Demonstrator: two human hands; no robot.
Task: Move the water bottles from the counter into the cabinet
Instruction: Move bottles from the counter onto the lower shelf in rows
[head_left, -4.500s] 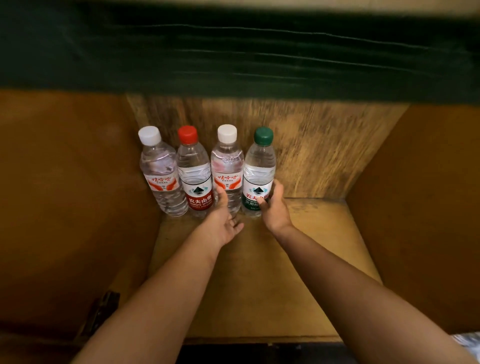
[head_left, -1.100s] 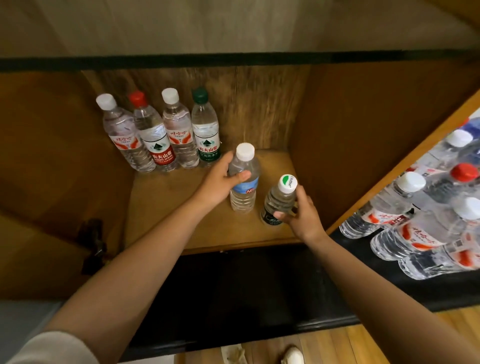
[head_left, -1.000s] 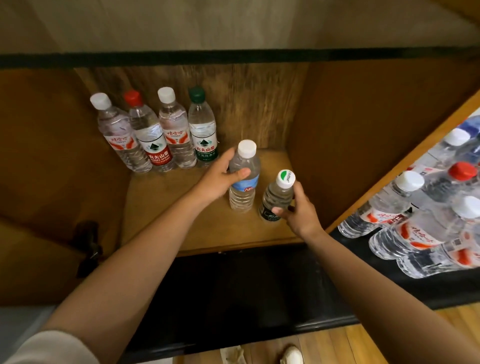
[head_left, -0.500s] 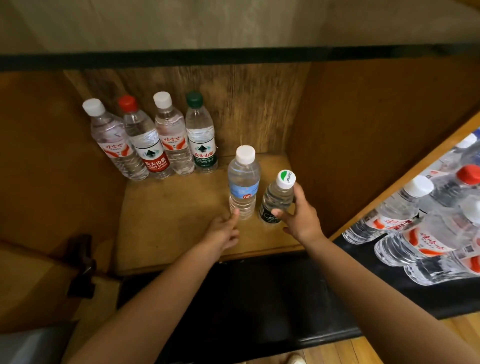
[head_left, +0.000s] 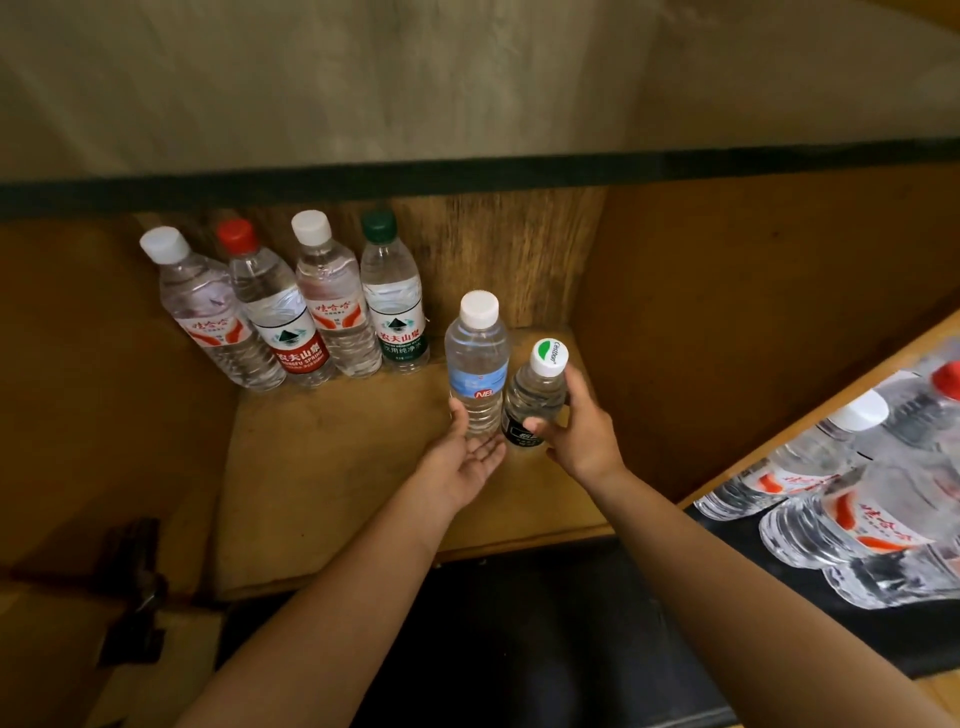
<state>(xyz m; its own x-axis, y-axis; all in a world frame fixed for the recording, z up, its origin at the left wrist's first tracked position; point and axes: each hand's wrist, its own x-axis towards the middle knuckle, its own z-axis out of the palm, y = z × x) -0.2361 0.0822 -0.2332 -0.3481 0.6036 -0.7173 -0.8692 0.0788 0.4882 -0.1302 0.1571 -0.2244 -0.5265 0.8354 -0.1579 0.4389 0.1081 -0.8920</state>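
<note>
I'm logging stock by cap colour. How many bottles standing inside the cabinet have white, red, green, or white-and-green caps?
White caps: 3, namely the far-left bottle, the third bottle and the blue-label bottle
Red cap: 1, the red-cap bottle
Green cap: 1, the green-cap bottle
White-and-green cap: 1, the small bottle that the right hand grips
Total: 6

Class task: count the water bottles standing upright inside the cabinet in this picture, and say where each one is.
6. Four stand in a row along the back wall: white cap, red cap, white cap, green cap. Two stand nearer the front: blue-label bottle and short bottle.
</note>
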